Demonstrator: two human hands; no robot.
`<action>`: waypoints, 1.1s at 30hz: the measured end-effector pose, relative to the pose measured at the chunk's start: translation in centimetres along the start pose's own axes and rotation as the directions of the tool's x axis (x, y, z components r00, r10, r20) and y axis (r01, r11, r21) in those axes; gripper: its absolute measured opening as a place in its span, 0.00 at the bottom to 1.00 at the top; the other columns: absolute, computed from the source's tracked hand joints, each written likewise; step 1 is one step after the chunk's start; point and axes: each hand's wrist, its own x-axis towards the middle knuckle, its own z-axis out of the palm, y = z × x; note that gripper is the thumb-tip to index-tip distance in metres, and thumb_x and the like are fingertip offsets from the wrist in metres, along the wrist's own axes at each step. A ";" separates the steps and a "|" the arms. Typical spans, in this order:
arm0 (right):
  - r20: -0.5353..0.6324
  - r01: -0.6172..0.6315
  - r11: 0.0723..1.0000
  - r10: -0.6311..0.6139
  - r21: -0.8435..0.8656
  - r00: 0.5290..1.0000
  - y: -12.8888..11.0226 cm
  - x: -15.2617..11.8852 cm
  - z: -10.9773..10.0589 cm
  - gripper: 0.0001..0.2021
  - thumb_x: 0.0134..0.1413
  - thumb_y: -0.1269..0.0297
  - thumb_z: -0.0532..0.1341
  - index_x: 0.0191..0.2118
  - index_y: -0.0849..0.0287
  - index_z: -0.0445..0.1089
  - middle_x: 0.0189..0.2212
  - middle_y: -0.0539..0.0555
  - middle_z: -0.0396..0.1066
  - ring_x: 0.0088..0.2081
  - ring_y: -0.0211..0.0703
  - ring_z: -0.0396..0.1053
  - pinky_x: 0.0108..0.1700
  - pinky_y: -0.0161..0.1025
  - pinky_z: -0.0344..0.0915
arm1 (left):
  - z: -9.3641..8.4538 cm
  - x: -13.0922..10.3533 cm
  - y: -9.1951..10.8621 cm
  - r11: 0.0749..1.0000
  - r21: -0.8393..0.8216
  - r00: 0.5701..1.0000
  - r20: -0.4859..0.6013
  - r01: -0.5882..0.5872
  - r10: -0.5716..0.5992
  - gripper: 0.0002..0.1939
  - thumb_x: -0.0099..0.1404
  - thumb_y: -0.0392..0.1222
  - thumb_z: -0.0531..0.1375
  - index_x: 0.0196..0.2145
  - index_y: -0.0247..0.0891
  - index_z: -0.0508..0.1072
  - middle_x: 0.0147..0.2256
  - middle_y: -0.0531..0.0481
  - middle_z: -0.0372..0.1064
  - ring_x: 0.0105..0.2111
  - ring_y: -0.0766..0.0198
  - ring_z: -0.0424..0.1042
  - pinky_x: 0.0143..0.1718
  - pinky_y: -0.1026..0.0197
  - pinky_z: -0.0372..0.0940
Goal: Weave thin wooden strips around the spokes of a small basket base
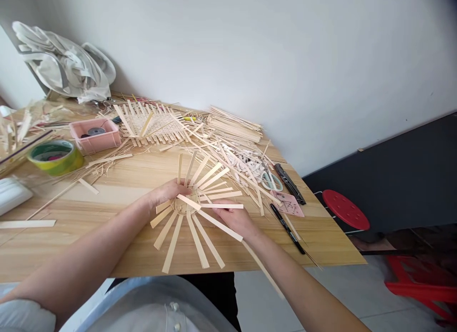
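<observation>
A round woven base (185, 207) of pale bamboo strips is held just above the table's near edge, its flat strips fanning outward on all sides. My left hand (171, 191) grips it at the left rim, with fingers partly behind the strips. At the right side, my right hand (230, 215) is closed among the spokes, its fingertips partly hidden by a strip. A long thin strip (262, 260) trails from near my right hand down past the table edge.
A green-yellow tape roll (55, 158), pink basket (96, 136) and woven mat (153, 122) lie at the left and back. Scissors (271, 181), a utility knife (290, 183) and a black marker (287, 228) are at the right. Loose strips (233, 125) pile by the wall.
</observation>
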 end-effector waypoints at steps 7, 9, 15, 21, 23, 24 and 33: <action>0.008 -0.124 0.920 0.130 0.371 0.991 -0.6 0.3 0.6 0.09 0.38 0.60 0.58 0.28 0.58 0.66 0.20 0.47 0.59 0.23 0.36 0.56 0.27 0.35 0.54 | 0.3 0.2 -0.1 0.999 -0.042 0.999 -0.044 0.025 -0.027 0.08 0.47 0.34 0.58 0.28 0.31 0.71 0.21 0.49 0.68 0.21 0.67 0.65 0.22 0.66 0.57; 0.001 -0.114 0.920 0.123 0.374 0.992 -0.6 0.4 0.6 0.08 0.38 0.59 0.58 0.23 0.59 0.64 0.18 0.47 0.58 0.23 0.36 0.55 0.27 0.34 0.54 | 0.3 0.3 -0.3 0.997 -0.066 0.998 -0.045 0.030 -0.033 0.10 0.47 0.34 0.58 0.30 0.31 0.72 0.21 0.50 0.68 0.21 0.66 0.66 0.22 0.66 0.58; -0.082 -0.133 0.910 0.179 0.392 0.980 -0.9 0.6 1.1 0.07 0.38 0.63 0.57 0.27 0.59 0.66 0.21 0.50 0.61 0.26 0.37 0.58 0.29 0.35 0.56 | 0.3 0.2 -0.2 0.996 -0.079 0.997 -0.065 0.047 -0.052 0.09 0.47 0.33 0.58 0.30 0.31 0.72 0.20 0.51 0.66 0.21 0.66 0.66 0.23 0.66 0.59; -0.017 -0.067 0.910 0.081 0.408 0.997 -0.7 0.8 0.8 0.05 0.37 0.64 0.57 0.20 0.59 0.62 0.21 0.49 0.61 0.26 0.37 0.58 0.31 0.35 0.57 | 0.7 -0.2 0.0 0.982 -0.184 0.998 -0.017 0.051 -0.055 0.13 0.48 0.34 0.59 0.34 0.31 0.72 0.23 0.48 0.69 0.23 0.64 0.68 0.25 0.64 0.61; 0.017 -0.039 0.922 0.035 0.385 0.999 -0.6 0.9 0.5 0.06 0.36 0.67 0.57 0.17 0.60 0.58 0.20 0.49 0.59 0.25 0.37 0.57 0.31 0.34 0.57 | 0.8 -0.4 0.1 0.979 -0.201 0.999 -0.006 0.039 -0.041 0.13 0.48 0.34 0.58 0.35 0.32 0.72 0.25 0.47 0.70 0.24 0.64 0.69 0.26 0.63 0.62; 0.028 -0.025 0.927 0.016 0.373 0.999 -0.6 0.9 0.4 0.07 0.36 0.68 0.56 0.16 0.60 0.56 0.19 0.49 0.58 0.25 0.36 0.57 0.30 0.34 0.56 | 0.9 -0.4 0.1 0.978 -0.205 0.999 -0.003 0.036 -0.038 0.13 0.49 0.34 0.58 0.35 0.33 0.72 0.25 0.47 0.70 0.25 0.63 0.69 0.27 0.63 0.62; -0.039 0.013 0.955 -0.001 0.297 0.999 -0.5 1.3 1.3 0.06 0.41 0.64 0.53 0.20 0.59 0.55 0.22 0.50 0.58 0.26 0.36 0.56 0.25 0.33 0.54 | 0.7 0.2 -0.6 0.978 -0.210 0.999 -0.030 0.009 -0.015 0.16 0.47 0.33 0.60 0.37 0.31 0.70 0.25 0.48 0.69 0.24 0.64 0.69 0.25 0.64 0.61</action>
